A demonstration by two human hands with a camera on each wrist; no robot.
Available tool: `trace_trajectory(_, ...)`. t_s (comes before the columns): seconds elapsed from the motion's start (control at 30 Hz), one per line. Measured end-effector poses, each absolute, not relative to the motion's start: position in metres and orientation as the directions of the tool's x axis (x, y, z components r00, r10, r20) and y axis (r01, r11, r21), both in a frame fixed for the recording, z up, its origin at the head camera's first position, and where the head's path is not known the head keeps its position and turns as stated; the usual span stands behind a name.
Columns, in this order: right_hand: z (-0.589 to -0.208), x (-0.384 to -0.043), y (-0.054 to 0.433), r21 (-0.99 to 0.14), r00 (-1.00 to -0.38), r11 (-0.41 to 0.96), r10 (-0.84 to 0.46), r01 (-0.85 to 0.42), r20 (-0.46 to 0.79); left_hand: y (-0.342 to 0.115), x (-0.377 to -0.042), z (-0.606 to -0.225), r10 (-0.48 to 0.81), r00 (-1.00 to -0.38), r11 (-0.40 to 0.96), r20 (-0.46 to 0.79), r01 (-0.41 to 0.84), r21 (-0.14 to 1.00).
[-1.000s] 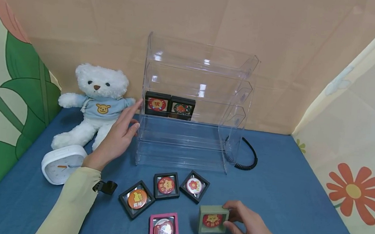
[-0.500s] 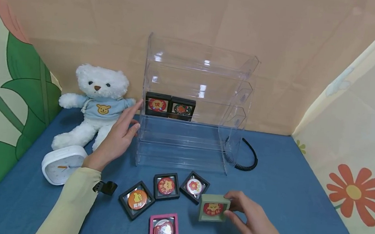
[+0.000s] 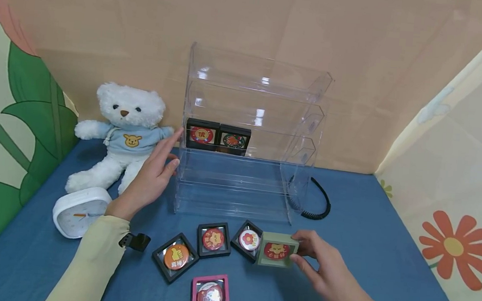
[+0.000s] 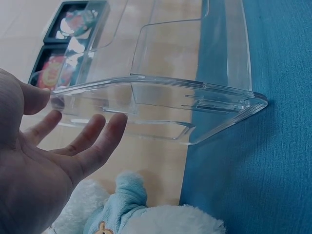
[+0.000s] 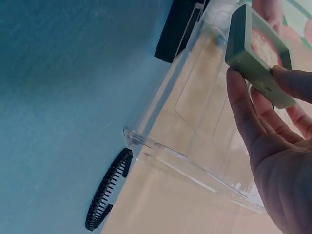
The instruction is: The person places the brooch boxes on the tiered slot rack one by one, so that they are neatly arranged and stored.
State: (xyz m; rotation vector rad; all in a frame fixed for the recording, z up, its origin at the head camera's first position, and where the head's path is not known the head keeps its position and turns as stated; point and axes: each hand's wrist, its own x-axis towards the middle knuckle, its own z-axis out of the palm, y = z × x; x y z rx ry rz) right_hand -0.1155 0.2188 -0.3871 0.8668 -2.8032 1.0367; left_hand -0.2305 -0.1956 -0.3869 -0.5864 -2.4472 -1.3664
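In the head view my right hand (image 3: 325, 270) pinches a green square frame (image 3: 267, 255) with a red round badge in it, held upright above the table. The right wrist view shows fingers and thumb on the side of that green frame (image 5: 258, 73). My left hand (image 3: 149, 176) touches the left side of a clear tiered rack (image 3: 239, 171) with its fingers extended. In the left wrist view those fingers (image 4: 97, 146) lie along the rack's side panel (image 4: 161, 87). Two black frames, one with a red badge (image 3: 202, 135) and one with a dark badge (image 3: 234, 140), stand on a middle tier.
Black badge frames (image 3: 175, 258) (image 3: 214, 239) (image 3: 244, 246) and a pink frame (image 3: 211, 295) lie before the rack. A white teddy bear (image 3: 129, 134) and a white clock (image 3: 80, 213) are at the left. A black coiled band (image 3: 326, 202) lies right of the rack.
My right hand has raised the green frame and carried it away from the table's front, toward the rack. The left hand has stayed at the rack's side.
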Motion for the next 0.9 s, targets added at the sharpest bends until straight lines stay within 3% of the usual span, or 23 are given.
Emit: trace_trajectory(0.9,-0.378,-0.146,0.211,-0.476,-0.804,0.647,-0.475,-0.595,0.358,-0.196,-0.231,-0.389,0.213,-0.866,0.465,0.453,0.498,0.732)
